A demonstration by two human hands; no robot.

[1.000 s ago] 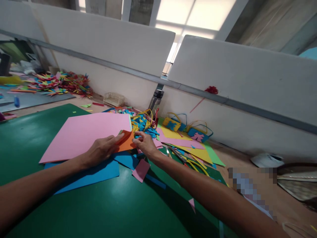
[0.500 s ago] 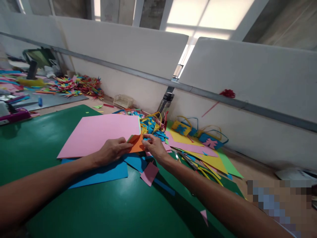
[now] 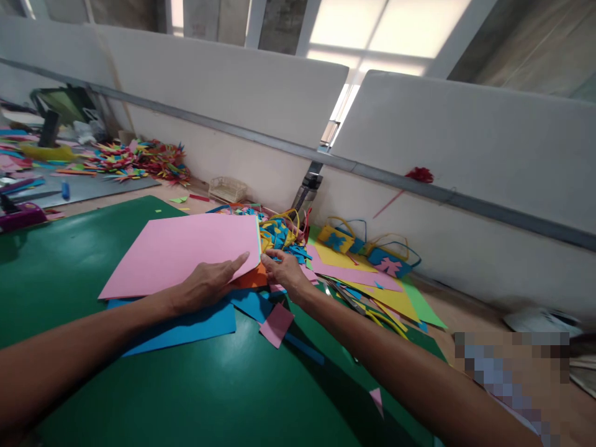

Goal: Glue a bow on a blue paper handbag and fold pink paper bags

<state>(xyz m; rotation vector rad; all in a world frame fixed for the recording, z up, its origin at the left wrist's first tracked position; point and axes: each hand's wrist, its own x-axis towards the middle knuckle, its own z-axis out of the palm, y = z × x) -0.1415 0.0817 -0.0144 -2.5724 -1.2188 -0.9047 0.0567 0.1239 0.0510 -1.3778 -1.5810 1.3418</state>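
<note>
A stack of coloured craft sheets with a pink sheet (image 3: 186,248) on top lies on the green mat (image 3: 195,397). My left hand (image 3: 205,284) is closed at its near right edge, the thumb on the pink face and the other fingers mostly hidden. My right hand (image 3: 285,271) pinches the stack's right edge near the corner, fingertips pressed together. An orange sheet (image 3: 254,278) shows below the corner, between the hands. Under the left forearm lies a blue sheet (image 3: 186,332). A small pink piece (image 3: 277,325) rests close to my right wrist.
Blue and yellow scraps (image 3: 282,233) are heaped behind my right hand. Scissors (image 3: 347,298) lie right of it on coloured sheets. Small blue and yellow bags (image 3: 338,239) lean by the wall. Paper spikes (image 3: 144,161) pile at back left; a purple tool (image 3: 23,216) sits far left.
The lifted, curled corner of the stack has come down, and the pink sheet covers more of the orange one. My left thumb now lies on the pink face. The view has shifted slightly.
</note>
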